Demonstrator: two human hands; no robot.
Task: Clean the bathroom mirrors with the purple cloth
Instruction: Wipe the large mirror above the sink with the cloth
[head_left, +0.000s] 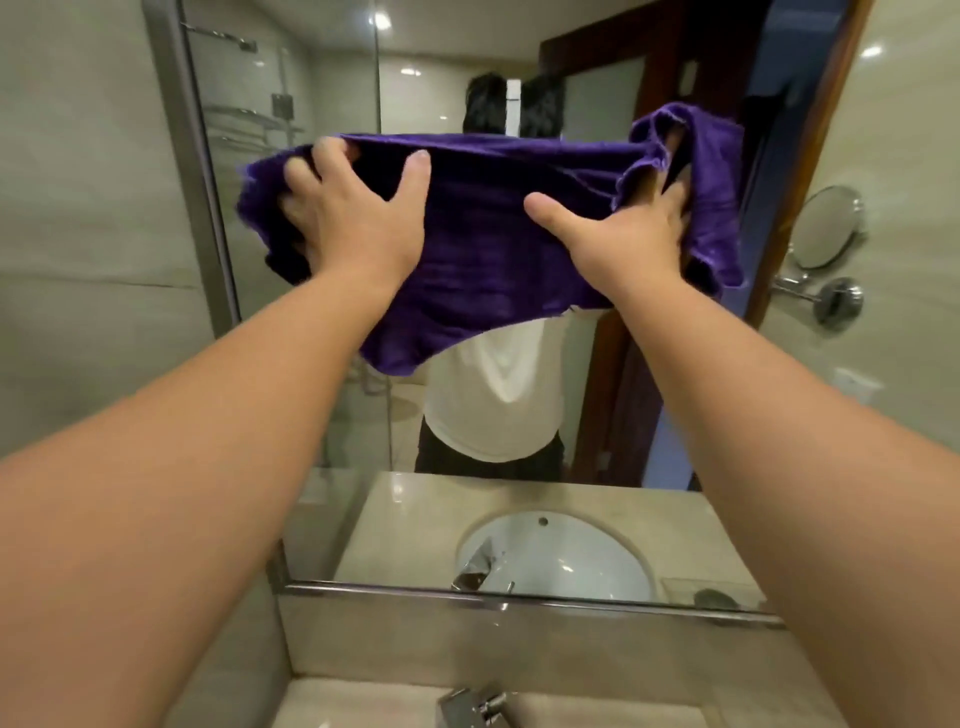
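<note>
Both my arms reach forward, and my 2 hands lie on the purple cloth, which is spread wide against the big wall mirror.

My left hand lies flat and open on the cloth's left end. Its thumb is stretched out to the right and its fingers are spread, pointing up and left, with the fabric bunched around the fingertips. The palm presses the cloth to the glass.

My right hand is on the cloth's right end, its thumb straight and pointing left toward my other hand. Its fingers run upward under a loose fold of cloth that hangs over them. The tips are hidden, so I cannot tell whether they lie flat or hook into the fabric.

Between my 2 thumbs the cloth is stretched in a dark band. Below my wrists its lower edge sags in a loose point.

To the right of my right hand, on the side wall, a small round mirror stands out on a metal arm. Far below both hands, the big mirror's lower part reflects a white sink basin. A chrome faucet sits at the bottom edge of the view.
</note>
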